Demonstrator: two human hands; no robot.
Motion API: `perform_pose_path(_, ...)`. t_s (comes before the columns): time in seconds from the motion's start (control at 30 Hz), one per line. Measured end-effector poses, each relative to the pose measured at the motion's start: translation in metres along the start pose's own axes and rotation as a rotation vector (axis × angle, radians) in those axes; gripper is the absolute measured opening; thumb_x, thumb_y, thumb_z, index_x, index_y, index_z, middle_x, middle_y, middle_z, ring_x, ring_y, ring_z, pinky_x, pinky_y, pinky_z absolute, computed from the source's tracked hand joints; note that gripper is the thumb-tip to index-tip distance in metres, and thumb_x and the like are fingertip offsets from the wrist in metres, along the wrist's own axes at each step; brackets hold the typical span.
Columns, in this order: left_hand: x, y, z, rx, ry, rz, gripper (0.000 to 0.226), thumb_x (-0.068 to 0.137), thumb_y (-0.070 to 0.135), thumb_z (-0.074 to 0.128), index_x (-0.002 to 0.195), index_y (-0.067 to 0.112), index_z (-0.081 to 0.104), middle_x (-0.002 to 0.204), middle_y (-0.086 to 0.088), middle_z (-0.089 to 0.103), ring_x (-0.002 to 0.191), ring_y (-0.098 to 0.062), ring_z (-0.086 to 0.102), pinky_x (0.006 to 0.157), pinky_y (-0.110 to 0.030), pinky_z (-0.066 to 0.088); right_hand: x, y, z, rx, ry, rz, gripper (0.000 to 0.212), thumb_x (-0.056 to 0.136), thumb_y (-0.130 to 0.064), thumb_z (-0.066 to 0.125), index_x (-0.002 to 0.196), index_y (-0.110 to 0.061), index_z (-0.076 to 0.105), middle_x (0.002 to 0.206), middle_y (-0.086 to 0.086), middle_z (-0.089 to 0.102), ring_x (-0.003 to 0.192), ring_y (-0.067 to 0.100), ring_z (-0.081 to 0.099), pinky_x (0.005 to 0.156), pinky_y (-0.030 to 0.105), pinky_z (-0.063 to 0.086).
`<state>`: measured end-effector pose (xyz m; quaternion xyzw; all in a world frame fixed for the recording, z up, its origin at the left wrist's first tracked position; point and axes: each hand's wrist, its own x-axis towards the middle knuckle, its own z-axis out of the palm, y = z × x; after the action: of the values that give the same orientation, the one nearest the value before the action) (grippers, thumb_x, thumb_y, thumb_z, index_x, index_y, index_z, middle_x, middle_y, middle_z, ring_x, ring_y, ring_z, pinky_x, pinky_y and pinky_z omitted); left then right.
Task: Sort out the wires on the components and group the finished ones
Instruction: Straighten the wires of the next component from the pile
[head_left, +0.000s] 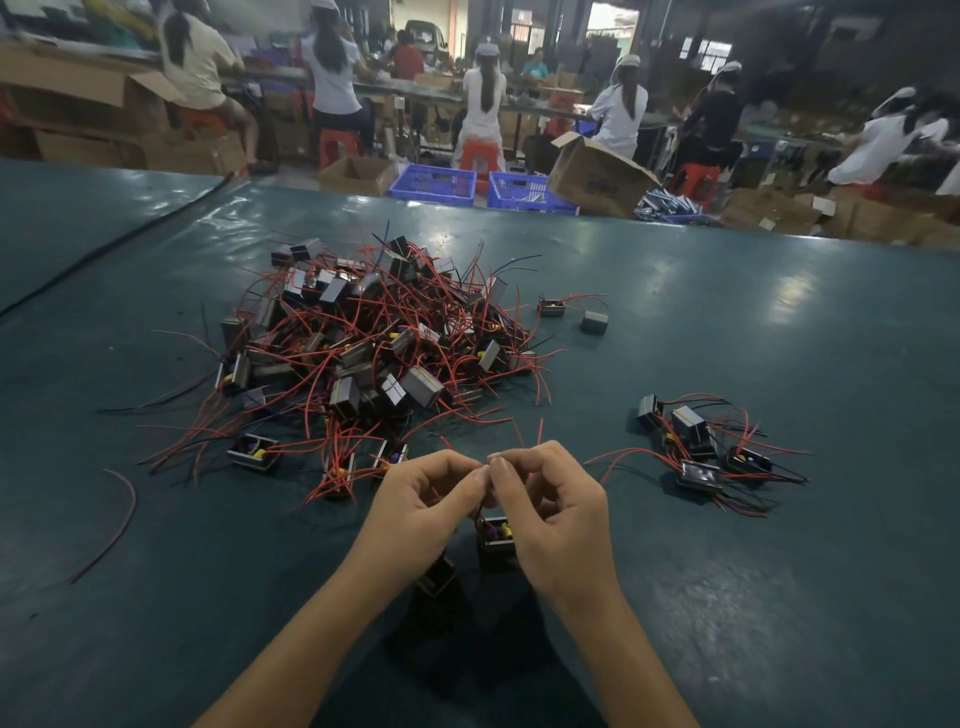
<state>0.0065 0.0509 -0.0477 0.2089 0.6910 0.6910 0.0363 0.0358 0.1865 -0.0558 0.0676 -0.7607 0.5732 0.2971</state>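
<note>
A big tangled pile of small black box components (374, 343) with red and black wires lies at the table's middle left. A smaller group of several such components (701, 447) sits at the right. In front of me a single black component (494, 538) hangs between my hands by its red wires. My left hand (426, 499) and my right hand (556, 504) meet fingertip to fingertip above it, each pinching the wires. Short red wire ends (527, 434) stick up behind my fingers. Another component (436, 577) lies partly hidden under my left wrist.
A loose red wire (111, 525) lies on the dark green table (753, 597) at the left. Two stray components (571, 312) sit right of the pile. Beyond the far table edge are blue crates (434, 182), cardboard boxes (592, 171) and seated people at benches.
</note>
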Motion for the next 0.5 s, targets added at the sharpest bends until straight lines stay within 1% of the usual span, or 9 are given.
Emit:
perform_pose_path(0.1,-0.0001,-0.0012,0.0000,-0.009,0.021,-0.001,0.019,0.090,0.002,0.061,0.083,0.015,0.072,0.070,0.002,0.072,0.066,-0.004,0.065,0.063,-0.014,0.049,0.0000,0.0006,0.0011,-0.015,-0.007,0.011,0.013,0.089,-0.019,0.064,0.081,-0.029,0.067,0.072,-0.011,0.058,0.055,0.007,0.048,0.052,0.013,0.035)
perform_pose_path(0.23,0.0009,-0.0015,-0.0024,0.001,0.022,-0.013,0.020,0.089,0.005,0.064,0.081,0.020,0.075,0.071,-0.003,0.072,0.065,-0.008,0.065,0.061,-0.015,0.049,0.0011,0.0026,-0.0022,-0.039,-0.060,0.004,0.015,0.091,-0.021,0.061,0.083,-0.033,0.065,0.074,-0.012,0.057,0.056,0.008,0.048,0.051,0.013,0.034)
perform_pose_path(0.33,0.0018,-0.0013,-0.0022,0.043,0.014,-0.018,0.019,0.090,0.006,0.063,0.081,0.018,0.074,0.067,0.002,0.070,0.062,-0.005,0.062,0.059,-0.014,0.046,0.0027,0.0042,-0.0056,-0.082,-0.089,-0.037,0.011,0.092,-0.019,0.061,0.087,-0.027,0.067,0.077,-0.011,0.058,0.058,0.008,0.049,0.053,0.012,0.034)
perform_pose_path(0.4,0.0015,-0.0014,-0.0012,0.057,0.023,-0.019,0.020,0.091,0.004,0.062,0.080,0.017,0.072,0.064,0.006,0.068,0.060,-0.001,0.060,0.059,-0.013,0.045,0.0035,0.0054,-0.0068,-0.108,-0.076,-0.068,0.008,0.091,-0.018,0.063,0.089,-0.023,0.069,0.078,-0.013,0.058,0.058,0.006,0.050,0.053,0.010,0.034)
perform_pose_path(0.5,0.0012,-0.0001,-0.0013,0.055,0.031,-0.026,0.021,0.092,0.002,0.060,0.079,0.015,0.071,0.062,0.008,0.066,0.059,0.001,0.059,0.058,-0.011,0.044,0.0041,0.0070,-0.0072,-0.122,-0.049,-0.102,0.007,0.089,-0.016,0.066,0.091,-0.022,0.071,0.080,-0.016,0.057,0.057,0.004,0.050,0.052,0.010,0.033)
